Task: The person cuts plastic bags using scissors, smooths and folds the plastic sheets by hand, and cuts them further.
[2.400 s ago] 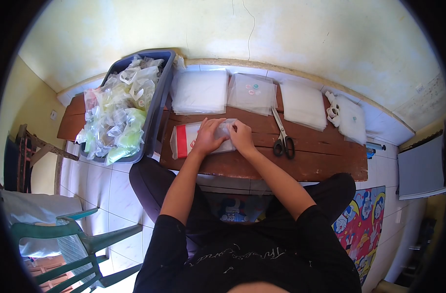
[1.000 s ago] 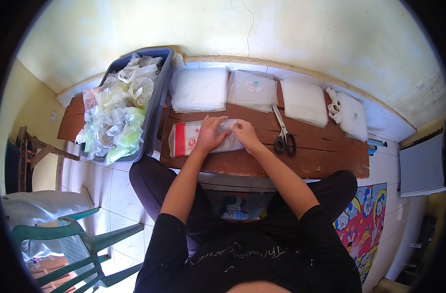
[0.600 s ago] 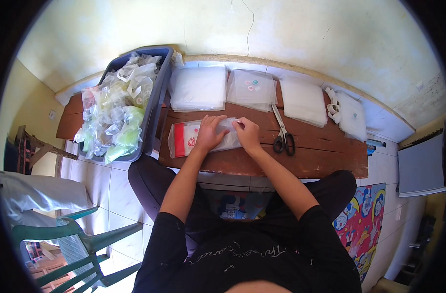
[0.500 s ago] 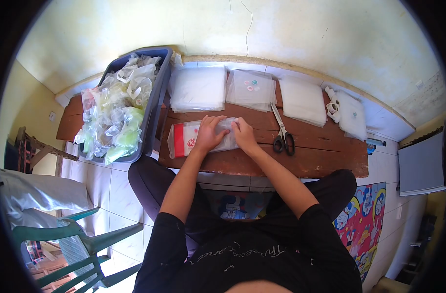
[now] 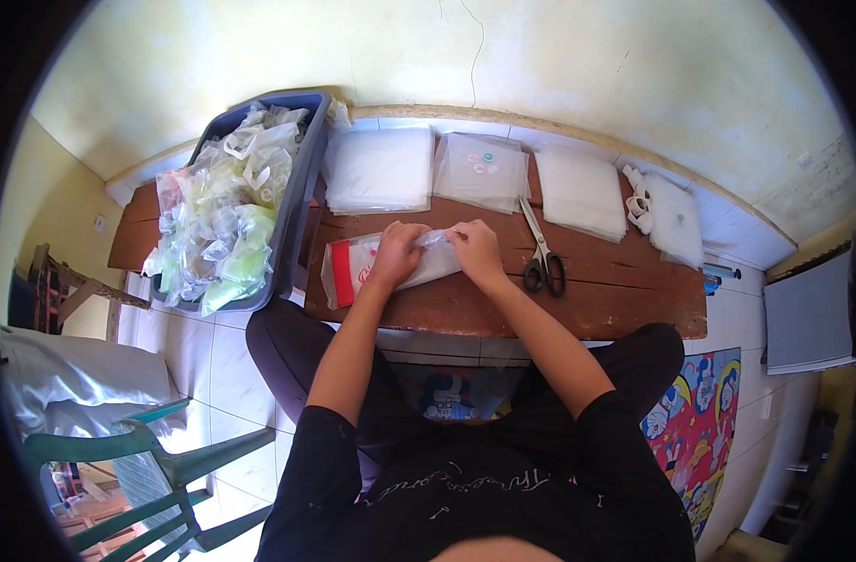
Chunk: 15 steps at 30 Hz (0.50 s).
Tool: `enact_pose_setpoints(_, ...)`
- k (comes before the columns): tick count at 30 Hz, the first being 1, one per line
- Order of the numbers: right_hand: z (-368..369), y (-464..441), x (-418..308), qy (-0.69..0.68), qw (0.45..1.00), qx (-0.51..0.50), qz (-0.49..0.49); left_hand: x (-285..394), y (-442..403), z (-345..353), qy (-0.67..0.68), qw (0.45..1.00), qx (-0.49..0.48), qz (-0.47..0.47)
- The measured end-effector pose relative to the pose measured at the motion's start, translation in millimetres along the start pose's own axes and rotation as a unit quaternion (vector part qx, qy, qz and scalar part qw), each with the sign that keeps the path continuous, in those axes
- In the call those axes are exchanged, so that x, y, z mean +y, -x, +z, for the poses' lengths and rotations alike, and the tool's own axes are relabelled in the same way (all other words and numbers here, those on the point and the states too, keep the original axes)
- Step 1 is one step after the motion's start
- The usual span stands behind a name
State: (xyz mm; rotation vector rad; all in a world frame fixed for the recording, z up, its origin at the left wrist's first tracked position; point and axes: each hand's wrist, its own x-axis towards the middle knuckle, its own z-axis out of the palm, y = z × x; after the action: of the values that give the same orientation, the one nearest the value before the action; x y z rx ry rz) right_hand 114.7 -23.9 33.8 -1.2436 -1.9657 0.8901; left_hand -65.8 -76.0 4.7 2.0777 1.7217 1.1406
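Observation:
A clear plastic bag (image 5: 342, 273) with a red band and red print lies slightly tilted on the brown wooden bench (image 5: 615, 304). My left hand (image 5: 397, 255) is closed on the bag's upper middle part. At the bag's upper right edge, my right hand (image 5: 475, 251) pinches the plastic, its fingers pressed together. Black-handled scissors (image 5: 545, 267) lie to the right of my right hand, blades pointing away from me. Behind my hands are a stack of clear bags (image 5: 381, 169) and a second stack (image 5: 475, 178) with small round stickers on top.
A grey bin (image 5: 301, 201) full of crumpled plastic stands at the left. Farther right are another bag stack (image 5: 580, 195), a white tape roll (image 5: 640, 214) and more bags (image 5: 672, 220). A green chair (image 5: 189, 464), a person's light-clothed leg (image 5: 81, 370) and a colourful mat (image 5: 695, 421) surround the bench.
My left hand's fingers have drawn in from a spread pose onto the plastic. The bag's printed end has tilted slightly. One sticker fewer shows by the teal one than at first.

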Motion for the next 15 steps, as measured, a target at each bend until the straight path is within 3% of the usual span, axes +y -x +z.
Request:
enact_pose_setpoints(1, 1.6, -0.3, 5.3, 0.019, 0.997, 0.062, -0.052, -0.6, 0.3, -0.1, -0.004, 1.0, 0.005, 0.006)
enact_pose_setpoints(10, -1.0, -5.1, 15.6, -0.073, 0.987, 0.143, -0.027, 5.2, -0.9, -4.0, 0.006, 1.0, 0.014, -0.012)
enact_pose_setpoints(15, -7.8, -16.4, 23.8, -0.057, 0.981, 0.184, -0.032, 1.4, 0.2, -3.5, 0.004, 1.0, 0.003, -0.02)
